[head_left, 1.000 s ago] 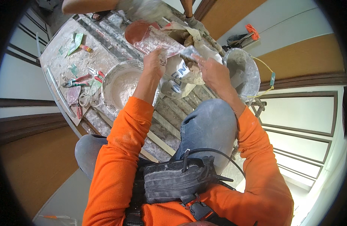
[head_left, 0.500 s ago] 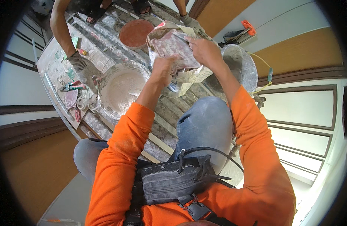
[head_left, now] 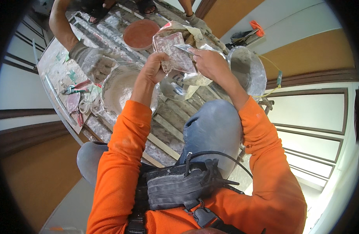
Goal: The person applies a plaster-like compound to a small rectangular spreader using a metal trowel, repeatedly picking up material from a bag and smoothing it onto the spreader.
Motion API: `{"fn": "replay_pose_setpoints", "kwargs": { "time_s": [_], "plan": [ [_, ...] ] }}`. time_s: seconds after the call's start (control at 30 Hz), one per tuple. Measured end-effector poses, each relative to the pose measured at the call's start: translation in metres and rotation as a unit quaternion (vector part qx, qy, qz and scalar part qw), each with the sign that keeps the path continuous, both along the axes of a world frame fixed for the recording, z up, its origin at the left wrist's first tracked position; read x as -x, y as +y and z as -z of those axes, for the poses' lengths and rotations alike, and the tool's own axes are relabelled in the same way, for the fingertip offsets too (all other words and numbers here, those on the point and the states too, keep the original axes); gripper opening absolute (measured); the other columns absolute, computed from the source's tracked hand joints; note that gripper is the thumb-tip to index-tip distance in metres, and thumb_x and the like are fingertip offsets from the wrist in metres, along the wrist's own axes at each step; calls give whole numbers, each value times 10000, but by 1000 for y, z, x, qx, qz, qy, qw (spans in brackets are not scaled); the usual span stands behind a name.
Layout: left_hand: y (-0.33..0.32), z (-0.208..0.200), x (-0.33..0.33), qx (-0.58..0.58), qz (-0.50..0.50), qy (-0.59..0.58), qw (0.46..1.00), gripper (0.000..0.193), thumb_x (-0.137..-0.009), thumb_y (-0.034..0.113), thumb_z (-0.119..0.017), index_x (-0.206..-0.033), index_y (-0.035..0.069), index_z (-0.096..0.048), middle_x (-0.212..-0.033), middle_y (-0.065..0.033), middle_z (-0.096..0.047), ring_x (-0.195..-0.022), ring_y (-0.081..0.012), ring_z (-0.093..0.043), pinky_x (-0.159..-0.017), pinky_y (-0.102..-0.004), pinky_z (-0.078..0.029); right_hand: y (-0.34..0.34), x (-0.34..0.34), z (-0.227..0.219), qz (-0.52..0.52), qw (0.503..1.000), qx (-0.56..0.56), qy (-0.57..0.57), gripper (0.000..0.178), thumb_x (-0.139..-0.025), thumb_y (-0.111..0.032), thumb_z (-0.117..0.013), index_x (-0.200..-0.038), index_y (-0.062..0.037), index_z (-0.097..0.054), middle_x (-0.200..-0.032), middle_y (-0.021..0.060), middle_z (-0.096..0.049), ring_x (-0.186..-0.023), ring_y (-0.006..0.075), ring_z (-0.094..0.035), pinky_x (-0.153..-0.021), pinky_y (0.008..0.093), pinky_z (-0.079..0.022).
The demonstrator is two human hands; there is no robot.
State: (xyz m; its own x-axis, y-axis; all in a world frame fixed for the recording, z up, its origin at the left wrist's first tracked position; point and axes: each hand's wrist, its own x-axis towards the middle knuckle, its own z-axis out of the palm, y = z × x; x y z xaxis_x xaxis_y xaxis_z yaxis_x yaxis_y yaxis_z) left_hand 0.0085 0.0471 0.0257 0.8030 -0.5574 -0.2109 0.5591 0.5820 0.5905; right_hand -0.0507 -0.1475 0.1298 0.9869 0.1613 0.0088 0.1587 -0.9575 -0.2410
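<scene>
My left hand [head_left: 155,67] grips the near left edge of a flat rectangular board [head_left: 175,54] smeared with whitish plaster. My right hand [head_left: 211,63] is closed round a putty knife [head_left: 183,48], whose blade lies against the board's right side; its handle is mostly hidden in my fingers. Behind and below the board stands an open bag [head_left: 205,41] with crumpled edges. Left of my left forearm is a bucket [head_left: 105,93] holding pale powder or mix. A co-worker's gloved hand [head_left: 95,64] hovers by that bucket's far left rim.
A round tub with reddish contents [head_left: 141,35] stands beyond. At the right is a grey, plaster-coated bucket [head_left: 257,72] with a yellow cord. Pliers [head_left: 73,89] and scraps lie on a dusty board [head_left: 56,72] at left. The co-worker's other gloved hand [head_left: 198,22] is near the bag.
The board and my left hand have shifted left, and the putty knife's blade now shows more on the board. The co-worker's left-side gloved hand has risen away from the bucket's side.
</scene>
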Motion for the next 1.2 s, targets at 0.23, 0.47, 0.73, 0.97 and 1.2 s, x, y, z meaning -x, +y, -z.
{"fn": "replay_pose_setpoints", "kwargs": {
  "time_s": [0.23,0.47,0.73,0.97,1.2],
  "plan": [
    [5,-29,-1,35,-14,-19,999,541,-785,-5,-526,-1326,5,-516,-1193,-148,-631,-1010,-257,-654,-926,-400,-542,7,-1,-5,-9,997,-47,56,384,-951,-210,-452,-1287,-191,-636,-931,244,-665,-841,405,-641,-782,444,-505],
    [-14,-42,6,-52,-70,-20,996,488,-771,-64,-506,-1254,-3,-536,-1126,-118,-617,-990,-248,-635,-879,-413,-538,7,-3,0,7,997,-79,22,388,-934,-214,-464,-1280,-198,-640,-872,257,-663,-772,400,-653,-738,438,-520],
    [-10,-36,14,-45,-84,-5,995,349,-773,-45,-548,-1117,-30,-605,-985,-107,-664,-832,-245,-671,-786,-413,-573,4,-9,3,40,997,-54,37,420,-885,-223,-455,-1247,-231,-668,-901,237,-687,-861,388,-671,-818,481,-519],
    [2,-32,9,-49,-31,-40,998,445,-779,-47,-530,-1223,-11,-555,-1095,-112,-645,-962,-247,-656,-877,-415,-550,6,-18,-5,47,995,-68,63,395,-913,-180,-452,-1247,-155,-661,-941,280,-659,-832,421,-644,-788,441,-509],
    [-11,-34,7,-54,-41,-24,997,380,-836,15,-557,-1214,-14,-552,-1122,-114,-646,-970,-254,-661,-902,-426,-547,-30,-45,14,58,994,-94,-14,370,-924,-200,-470,-1234,-183,-672,-946,273,-664,-817,405,-655,-766,443,-518]
  ]
}}
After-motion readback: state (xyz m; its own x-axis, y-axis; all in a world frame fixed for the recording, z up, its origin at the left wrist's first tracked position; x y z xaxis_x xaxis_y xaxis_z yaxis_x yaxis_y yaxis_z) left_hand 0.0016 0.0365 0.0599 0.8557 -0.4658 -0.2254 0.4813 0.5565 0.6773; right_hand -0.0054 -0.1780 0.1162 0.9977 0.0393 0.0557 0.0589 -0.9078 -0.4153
